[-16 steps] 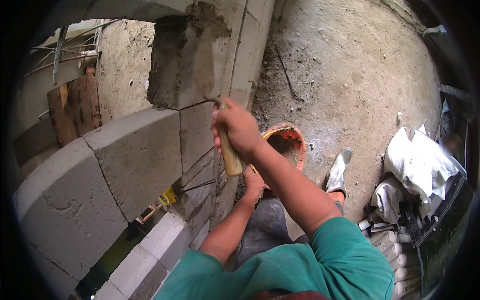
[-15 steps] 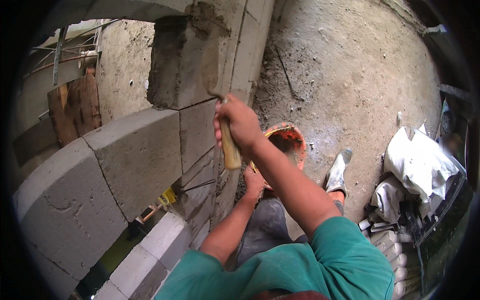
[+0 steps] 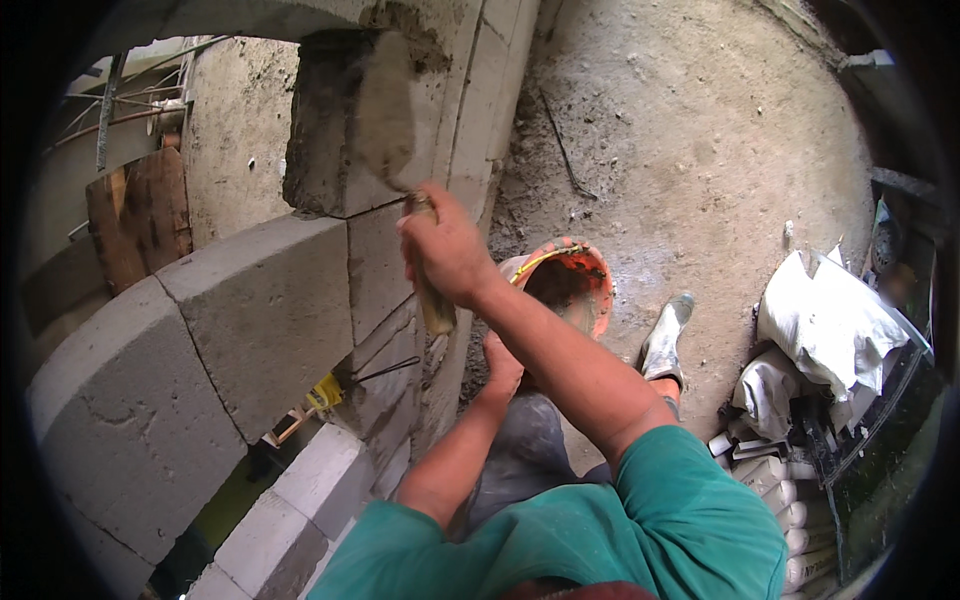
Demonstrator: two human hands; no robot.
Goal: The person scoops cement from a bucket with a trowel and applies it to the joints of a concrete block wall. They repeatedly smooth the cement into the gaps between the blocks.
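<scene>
My right hand (image 3: 447,250) is closed round the wooden handle of a trowel (image 3: 386,115). The trowel's blade, smeared with mortar and a little blurred, points away from me over the face of the grey block wall (image 3: 320,130), beside a dark, damp-looking patch. I cannot tell if the blade touches the block. Lower down, my left hand (image 3: 503,363) grips the side of an orange bucket (image 3: 603,290), its fingers partly hidden by the bucket and my right forearm. The bucket leans with its mouth turned up, a yellow band along the rim and grey mortar inside.
Large grey blocks (image 3: 265,270) curve along the left, with an opening behind them and a brown board (image 3: 145,215) beyond. A thin rod (image 3: 565,150) lies on the dirt floor. White sacks (image 3: 830,315) and stacked pipes (image 3: 800,540) lie at right, near my boot (image 3: 667,340).
My right hand has shifted a little left with the trowel, and the blade has swung left across the block face. More of the bucket's mouth shows now. My left hand stays at the bucket.
</scene>
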